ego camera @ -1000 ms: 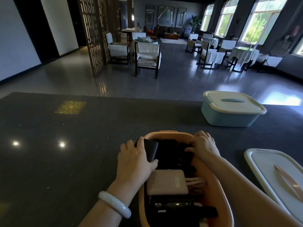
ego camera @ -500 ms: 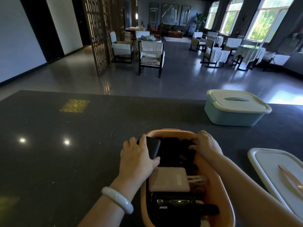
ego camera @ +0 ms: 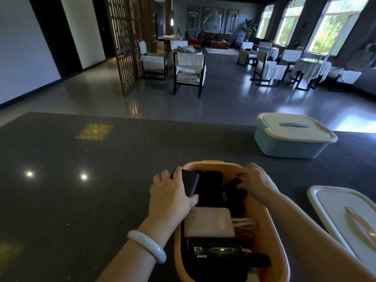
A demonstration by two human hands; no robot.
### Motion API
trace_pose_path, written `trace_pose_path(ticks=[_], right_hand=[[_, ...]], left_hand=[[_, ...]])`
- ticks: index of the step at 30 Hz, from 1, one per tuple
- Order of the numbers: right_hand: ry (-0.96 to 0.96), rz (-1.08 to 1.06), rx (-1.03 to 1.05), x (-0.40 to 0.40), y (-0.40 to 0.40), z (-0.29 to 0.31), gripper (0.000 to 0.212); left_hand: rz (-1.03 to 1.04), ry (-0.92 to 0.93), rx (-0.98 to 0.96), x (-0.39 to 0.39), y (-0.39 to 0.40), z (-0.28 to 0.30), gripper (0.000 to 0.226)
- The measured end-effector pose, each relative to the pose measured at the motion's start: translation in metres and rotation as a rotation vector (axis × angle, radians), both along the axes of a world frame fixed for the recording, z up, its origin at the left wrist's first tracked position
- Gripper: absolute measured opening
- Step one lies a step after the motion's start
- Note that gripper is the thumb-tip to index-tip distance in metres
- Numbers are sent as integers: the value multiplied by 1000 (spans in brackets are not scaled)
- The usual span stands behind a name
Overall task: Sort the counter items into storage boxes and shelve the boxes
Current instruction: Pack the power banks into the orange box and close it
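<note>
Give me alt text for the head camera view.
Left hand grips a black power bank at the rim of an open orange box of chargers on a dark counter; right hand reaches inside. A lidded blue box sits beyond, a loose lid right.

— We see the surface [ego camera: 101, 180] as dark polished stone, speckled and glossy, with lamp glints left of the left hand [ego camera: 173, 194].

— The orange box [ego camera: 262, 231] between both hands looks like smooth matt plastic. We'd say the same of the blue box [ego camera: 289, 147] beyond the right hand [ego camera: 256, 182].

— The black power bank [ego camera: 189, 183] under the left hand has a satin sheen; the bangle [ego camera: 146, 245] is glossy, like stone or glass.
</note>
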State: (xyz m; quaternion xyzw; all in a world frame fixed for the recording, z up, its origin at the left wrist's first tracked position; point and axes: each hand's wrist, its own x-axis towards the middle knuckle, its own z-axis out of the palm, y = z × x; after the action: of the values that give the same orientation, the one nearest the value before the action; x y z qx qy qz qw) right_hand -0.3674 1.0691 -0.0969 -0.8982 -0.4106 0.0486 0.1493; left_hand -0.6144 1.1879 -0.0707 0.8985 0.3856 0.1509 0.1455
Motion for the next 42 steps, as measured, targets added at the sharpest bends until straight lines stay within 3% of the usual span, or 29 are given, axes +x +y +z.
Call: trace_pose_path(ticks=[8,16,28,33,36,40,42], right_hand=[[79,106,-197,5,1,0,71],[55,165,43,-6,-5,3,43],[32,187,-4,-2,1,8,46],[95,127,33,0,2,4,29],[37,111,20,2,2,8,34],[-29,71,236,-22,7,24,20],[60,63,282,-47,14,29,13]], left_hand=[[5,6,2,0,-1,0,91],[3,9,-15,-1,-2,2,91],[5,21,-5,0,-4,5,91],[7,15,-7,-1,-4,3,91],[16,18,-6,0,-4,3,91],[-3,-10,-21,1,-1,3,90],[-15,-39,-34,1,-1,3,88]])
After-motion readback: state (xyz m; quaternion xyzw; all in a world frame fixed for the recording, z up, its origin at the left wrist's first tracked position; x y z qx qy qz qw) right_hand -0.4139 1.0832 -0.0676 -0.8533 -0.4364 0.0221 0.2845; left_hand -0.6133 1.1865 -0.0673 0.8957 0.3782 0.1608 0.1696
